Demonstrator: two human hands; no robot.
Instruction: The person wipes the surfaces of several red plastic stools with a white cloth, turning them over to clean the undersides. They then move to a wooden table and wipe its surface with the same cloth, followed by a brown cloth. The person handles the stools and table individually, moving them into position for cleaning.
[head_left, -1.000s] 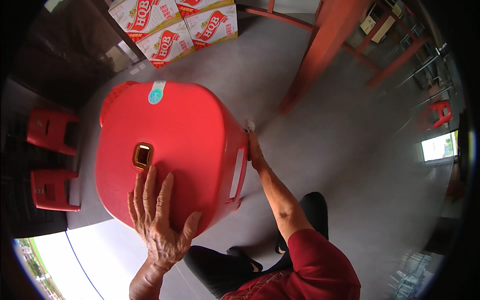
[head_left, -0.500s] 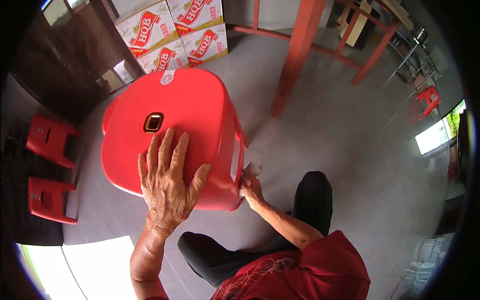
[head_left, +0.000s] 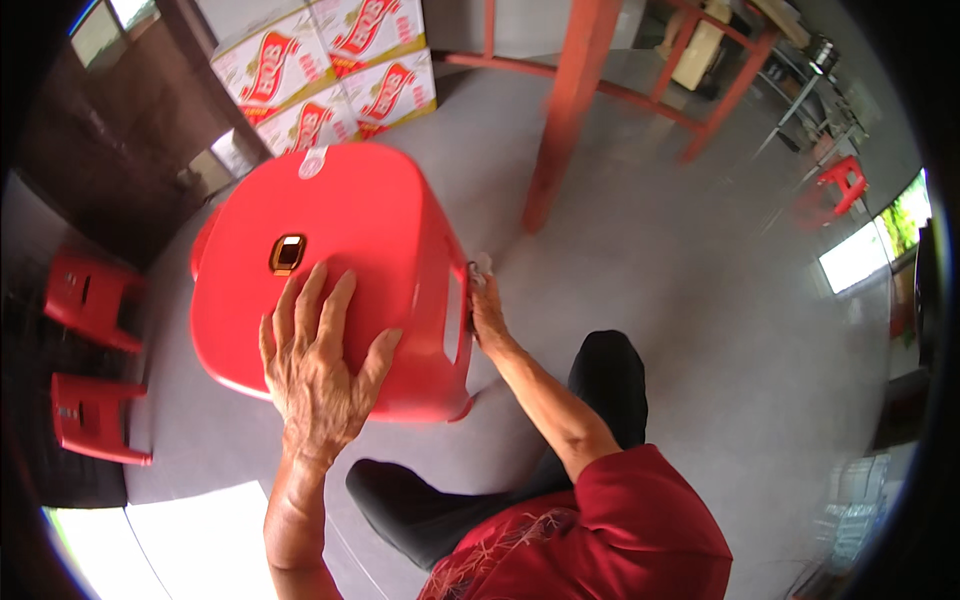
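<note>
A large red plastic stool (head_left: 350, 215) stands upright in front of me, its seat facing up with a gold-rimmed dark inlay (head_left: 287, 255) and a small label (head_left: 313, 163) on it. My left hand (head_left: 320, 375) lies flat on the near part of the seat, fingers spread, just short of the inlay. At the stool's right side, my right hand (head_left: 487, 312) is closed on a crumpled greyish cloth (head_left: 481, 266) and presses it to the side frame beside the leg opening. Part of the right hand's fingers is hidden behind the stool's edge.
Stacked white-and-red cartons (head_left: 335, 75) stand at the back left. Behind the stool rises a red post (head_left: 570, 120) with rails. Two smaller red stools (head_left: 90, 300) are at the left, and another red stool (head_left: 845, 185) is far right. My knees (head_left: 610, 375) are close to the stool.
My right hand has slid with the cloth away from me along the stool's right side. The left hand keeps its place on the seat. The whole view has shifted slightly.
</note>
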